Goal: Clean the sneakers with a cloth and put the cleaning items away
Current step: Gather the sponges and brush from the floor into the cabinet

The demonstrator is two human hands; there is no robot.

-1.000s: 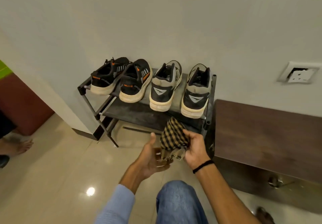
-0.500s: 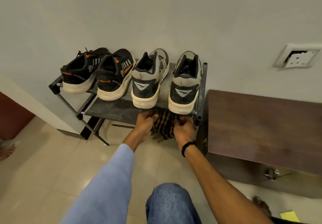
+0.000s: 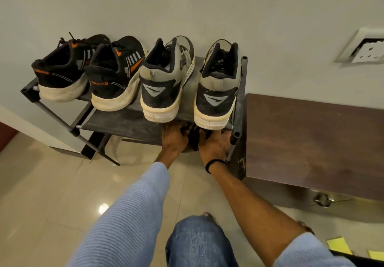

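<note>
Pale grey wall fills the far side, and shiny cream tile floor lies near. Against the wall stands a black metal shoe rack. On its top shelf sit two black sneakers with orange marks on the left and two grey sneakers with black heels on the right, all with heels pointing near. Just right of the rack is a dark brown wooden cabinet, with a white wall socket above it. Some yellow papers lie on the floor at the near right. The left hand and the right hand, which wears a thin black wristband, reach under the top shelf, right below the grey sneakers. Both hands hold the dark checked cloth between them. The shelf edge and the shoe heels hide the fingertips and most of the cloth. One second ago the cloth was up in the air in front of the rack, held by the right hand. Half a second ago its checks showed well at the shelf edge. Now it is pushed further under.
</note>
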